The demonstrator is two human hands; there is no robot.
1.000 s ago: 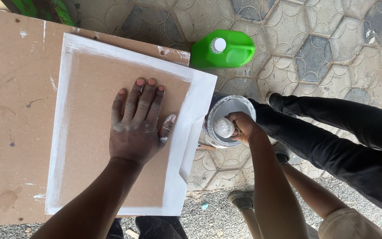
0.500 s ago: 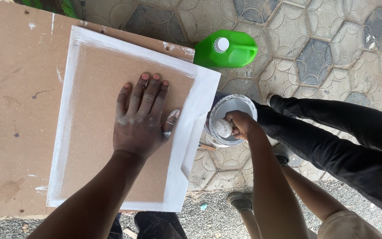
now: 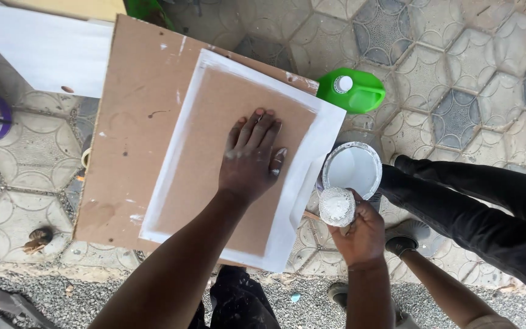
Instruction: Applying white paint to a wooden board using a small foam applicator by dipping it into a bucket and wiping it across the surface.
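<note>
Two hands: left hand [image 3: 251,161] fingers splayed on fibreboard panel [image 3: 214,152], right hand [image 3: 360,234] fingers clamping paint-soaked sponge [image 3: 336,207].

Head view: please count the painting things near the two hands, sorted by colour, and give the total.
White or white-edged: 3 (panel under the left hand, paint-soaked pad in the right hand, paint bucket)
Green: 1 (jug)
Brown: 1 (backing board)
Total: 5
</note>
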